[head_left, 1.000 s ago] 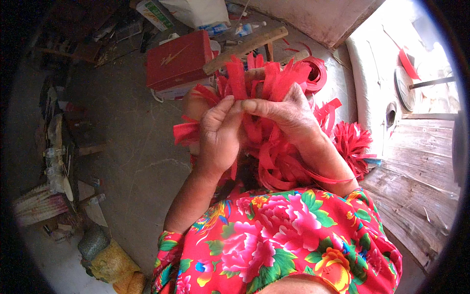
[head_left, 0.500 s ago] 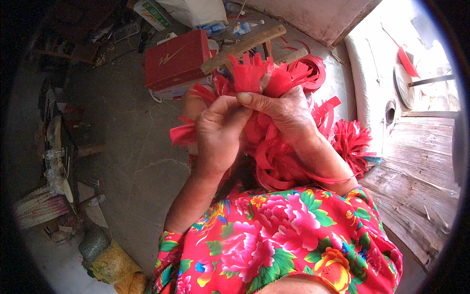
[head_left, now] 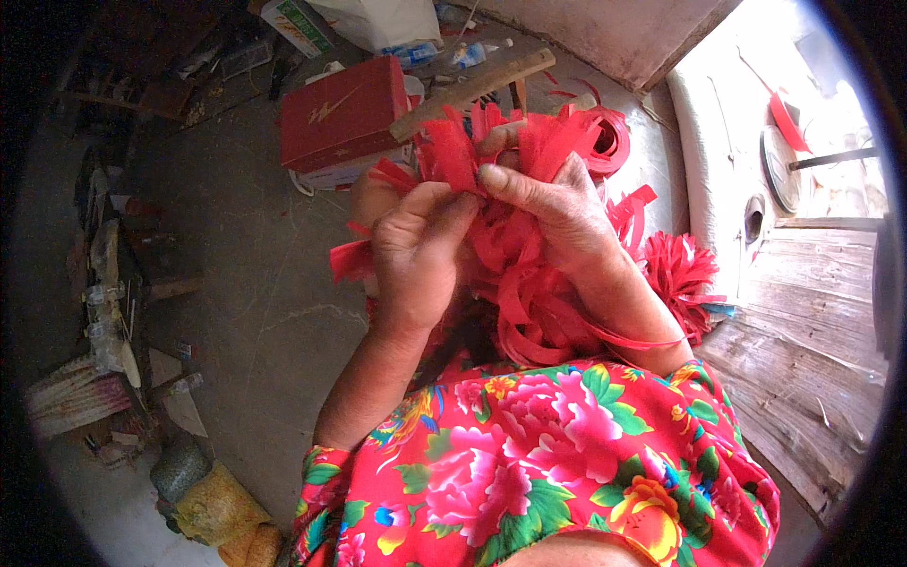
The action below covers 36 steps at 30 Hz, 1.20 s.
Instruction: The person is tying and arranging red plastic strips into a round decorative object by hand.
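Note:
Between my hands is a red fringed strip (head_left: 447,156) of thin paper-like or cloth-like material, its cut ends fanning upward. My left hand (head_left: 416,250) pinches the strip's lower edge, fingers curled and mostly hidden. My right hand (head_left: 562,203) grips a bunched part of it, the thumb in front pointing left and a finger showing behind. The two thumbs are slightly apart. Below the hands, loose red ribbon loops (head_left: 534,307) hang over my lap, and one thin band crosses my right forearm. To the right of that forearm sits a red fringed pompom (head_left: 680,269).
A red roll of ribbon (head_left: 619,142) lies beyond my right hand. Farther off are a red shoebox (head_left: 342,109), a wooden bar (head_left: 472,94) and plastic bottles (head_left: 470,57). Weathered wooden boards (head_left: 803,321) stretch along the right, and clutter (head_left: 109,302) lines the left.
My right thumb has drawn back from my left fingers, opening a small gap. The left part of the fringe has tilted leftward, and a finger of my right hand shows more behind it.

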Each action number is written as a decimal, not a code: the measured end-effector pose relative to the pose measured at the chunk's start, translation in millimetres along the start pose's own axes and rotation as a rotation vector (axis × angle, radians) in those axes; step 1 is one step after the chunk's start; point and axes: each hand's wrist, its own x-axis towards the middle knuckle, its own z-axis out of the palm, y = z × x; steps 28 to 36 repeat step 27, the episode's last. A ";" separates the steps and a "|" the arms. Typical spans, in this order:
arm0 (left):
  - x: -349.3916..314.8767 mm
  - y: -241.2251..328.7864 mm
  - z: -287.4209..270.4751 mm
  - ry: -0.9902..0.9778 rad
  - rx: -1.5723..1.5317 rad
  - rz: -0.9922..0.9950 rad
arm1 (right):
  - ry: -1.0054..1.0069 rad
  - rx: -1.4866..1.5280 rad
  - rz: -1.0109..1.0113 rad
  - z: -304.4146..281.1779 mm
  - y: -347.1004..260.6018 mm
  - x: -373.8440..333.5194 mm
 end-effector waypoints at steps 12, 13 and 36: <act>-2.6 -9.3 -4.0 -0.043 -0.047 -0.050 | 0.071 -0.225 -0.009 -10.5 20.5 4.6; -2.8 -9.6 -4.1 -0.044 -0.065 -0.048 | 0.071 -0.216 -0.011 -8.8 20.0 4.0; -3.5 -6.1 -2.4 -0.115 -0.084 -0.038 | 0.028 -0.166 -0.013 -5.9 16.5 0.8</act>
